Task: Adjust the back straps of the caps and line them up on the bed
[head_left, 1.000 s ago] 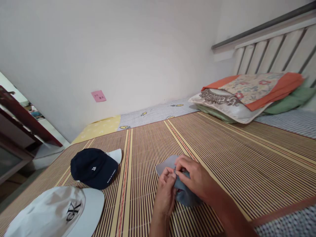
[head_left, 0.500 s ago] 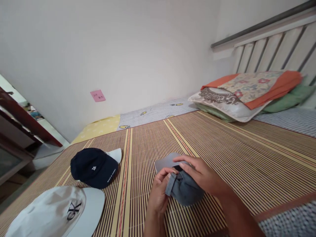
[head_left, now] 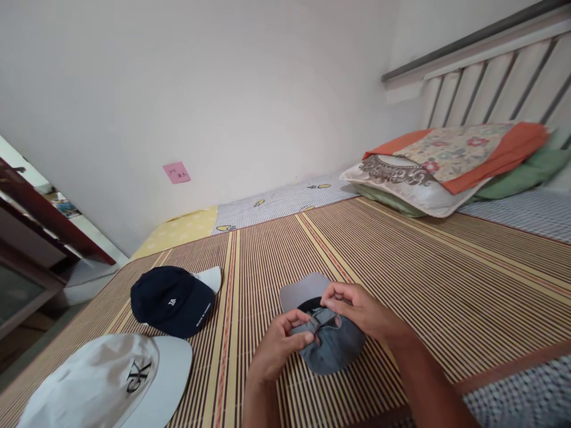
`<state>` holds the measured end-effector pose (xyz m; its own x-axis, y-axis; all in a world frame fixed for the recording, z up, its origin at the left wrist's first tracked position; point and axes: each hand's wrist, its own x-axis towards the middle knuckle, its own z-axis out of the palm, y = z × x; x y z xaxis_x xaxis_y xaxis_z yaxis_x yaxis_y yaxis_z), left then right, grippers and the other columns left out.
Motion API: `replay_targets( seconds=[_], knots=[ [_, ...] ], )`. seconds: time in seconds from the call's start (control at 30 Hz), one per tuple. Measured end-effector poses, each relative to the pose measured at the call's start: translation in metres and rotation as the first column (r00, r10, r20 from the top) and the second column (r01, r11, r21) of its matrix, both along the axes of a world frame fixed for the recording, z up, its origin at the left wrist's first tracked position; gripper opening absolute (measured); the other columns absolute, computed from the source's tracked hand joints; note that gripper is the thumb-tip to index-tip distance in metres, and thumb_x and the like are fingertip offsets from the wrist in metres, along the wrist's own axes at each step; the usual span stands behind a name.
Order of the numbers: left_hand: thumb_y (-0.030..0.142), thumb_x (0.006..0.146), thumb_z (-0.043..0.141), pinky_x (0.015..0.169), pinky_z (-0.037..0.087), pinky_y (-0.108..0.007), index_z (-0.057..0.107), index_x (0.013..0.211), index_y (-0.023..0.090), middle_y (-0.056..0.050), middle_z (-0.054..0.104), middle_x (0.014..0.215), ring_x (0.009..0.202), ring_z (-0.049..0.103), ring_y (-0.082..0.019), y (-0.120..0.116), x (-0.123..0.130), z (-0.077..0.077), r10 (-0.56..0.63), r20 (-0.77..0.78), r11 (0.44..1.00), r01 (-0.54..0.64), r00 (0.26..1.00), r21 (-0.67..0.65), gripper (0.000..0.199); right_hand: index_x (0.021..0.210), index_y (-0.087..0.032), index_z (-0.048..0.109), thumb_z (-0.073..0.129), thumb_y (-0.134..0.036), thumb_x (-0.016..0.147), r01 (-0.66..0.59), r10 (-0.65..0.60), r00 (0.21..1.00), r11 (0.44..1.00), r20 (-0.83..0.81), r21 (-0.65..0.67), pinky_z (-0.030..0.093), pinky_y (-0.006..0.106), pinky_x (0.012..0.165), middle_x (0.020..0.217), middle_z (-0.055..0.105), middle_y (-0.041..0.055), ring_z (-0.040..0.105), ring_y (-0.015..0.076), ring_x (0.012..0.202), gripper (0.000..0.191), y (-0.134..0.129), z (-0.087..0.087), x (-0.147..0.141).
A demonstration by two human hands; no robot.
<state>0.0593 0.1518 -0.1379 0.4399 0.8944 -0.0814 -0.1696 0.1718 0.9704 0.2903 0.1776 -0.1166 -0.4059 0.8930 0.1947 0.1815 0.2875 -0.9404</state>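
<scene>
A grey-blue baseball cap (head_left: 334, 351) lies on the striped bamboo mat (head_left: 259, 267), its lighter grey brim pointing away from me and its back strap facing me. My left hand (head_left: 279, 345) pinches the left side of the strap near the buckle, thumb and fingers closed on it. On the right of the opening, my right hand (head_left: 357, 309) grips the cap's edge between thumb and fingertips. The strap and buckle show between both hands. To the left sit a navy cap (head_left: 173, 300), on top of another cap with a white brim (head_left: 210, 277), and a white CK cap (head_left: 102, 380).
Stacked pillows (head_left: 414, 178) with an orange-edged floral cover lie at the back right, beside a white slatted radiator (head_left: 495, 89). A pink note (head_left: 176, 172) is stuck on the white wall. At the far left stands dark red furniture (head_left: 53, 208).
My left hand has shifted left and lower along the strap, which now lies across the opening. My right hand has drawn back from the brim to the cap's edge.
</scene>
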Motion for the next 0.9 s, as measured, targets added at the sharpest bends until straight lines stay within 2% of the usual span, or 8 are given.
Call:
replay_targets(
  seconds=[0.1, 0.27, 0.43, 0.57, 0.77, 0.9],
  knots=[
    [0.048, 0.07, 0.089, 0.063, 0.034, -0.024, 0.071, 0.083, 0.015, 0.0, 0.061, 0.072, 0.063, 0.049, -0.012, 0.001, -0.004, -0.003, 0.038, -0.072, 0.999, -0.037, 0.997, 0.008, 0.04, 0.089, -0.02, 0.066, 0.06, -0.042, 0.095, -0.019, 0.018, 0.999, 0.999, -0.029, -0.037, 0.042, 0.027, 0.069, 0.08, 0.06, -0.0011, 0.054, 0.0152, 0.075, 0.024, 0.002, -0.004, 0.0],
    [0.056, 0.078, 0.079, 0.06, 0.03, -0.024, 0.067, 0.082, 0.015, 0.002, 0.054, 0.068, 0.06, 0.041, -0.011, 0.003, -0.005, -0.006, 0.04, -0.071, 0.999, -0.042, 0.997, -0.014, 0.042, 0.09, -0.02, 0.066, 0.062, -0.04, 0.095, -0.036, 0.03, 0.996, 0.995, -0.079, -0.088, 0.041, 0.027, 0.068, 0.08, 0.06, -0.0016, 0.054, 0.0145, 0.074, 0.021, 0.007, -0.01, -0.001],
    [0.049, 0.073, 0.085, 0.063, 0.031, -0.023, 0.063, 0.09, 0.018, 0.002, 0.053, 0.077, 0.068, 0.043, -0.012, 0.001, -0.004, 0.002, 0.036, -0.113, 0.998, -0.031, 0.993, 0.046, 0.041, 0.089, -0.021, 0.066, 0.06, -0.042, 0.096, -0.008, 0.005, 0.998, 0.999, -0.057, -0.052, 0.043, 0.028, 0.073, 0.083, 0.061, -0.0005, 0.056, 0.0163, 0.08, 0.023, 0.009, -0.004, 0.0],
    [0.051, 0.077, 0.082, 0.062, 0.031, -0.024, 0.064, 0.084, 0.017, 0.001, 0.054, 0.072, 0.066, 0.042, -0.013, 0.002, -0.009, 0.002, 0.065, -0.138, 0.995, -0.053, 0.988, 0.088, 0.039, 0.085, -0.02, 0.065, 0.058, -0.048, 0.097, -0.001, 0.0, 1.0, 0.998, -0.017, -0.058, 0.042, 0.027, 0.068, 0.079, 0.059, -0.0008, 0.054, 0.0158, 0.075, 0.03, 0.008, -0.002, 0.005],
    [0.056, 0.083, 0.076, 0.063, 0.032, -0.024, 0.068, 0.086, 0.015, 0.0, 0.058, 0.071, 0.064, 0.044, -0.012, 0.003, -0.015, -0.002, 0.047, -0.119, 0.998, -0.041, 0.992, 0.047, 0.042, 0.088, -0.019, 0.066, 0.064, -0.047, 0.092, -0.031, 0.023, 0.998, 0.991, -0.062, -0.131, 0.036, 0.026, 0.06, 0.074, 0.06, -0.0018, 0.052, 0.0135, 0.066, 0.029, 0.008, -0.006, 0.012],
    [0.061, 0.087, 0.07, 0.061, 0.029, -0.025, 0.067, 0.079, 0.015, 0.001, 0.054, 0.066, 0.06, 0.039, -0.011, 0.001, -0.013, 0.001, 0.019, -0.149, 0.999, -0.014, 0.989, 0.039, 0.047, 0.088, -0.019, 0.067, 0.067, -0.044, 0.088, -0.012, 0.002, 0.998, 0.987, -0.064, -0.16, 0.036, 0.026, 0.06, 0.072, 0.061, -0.0026, 0.053, 0.0136, 0.064, 0.025, 0.009, -0.007, 0.013]
  ],
)
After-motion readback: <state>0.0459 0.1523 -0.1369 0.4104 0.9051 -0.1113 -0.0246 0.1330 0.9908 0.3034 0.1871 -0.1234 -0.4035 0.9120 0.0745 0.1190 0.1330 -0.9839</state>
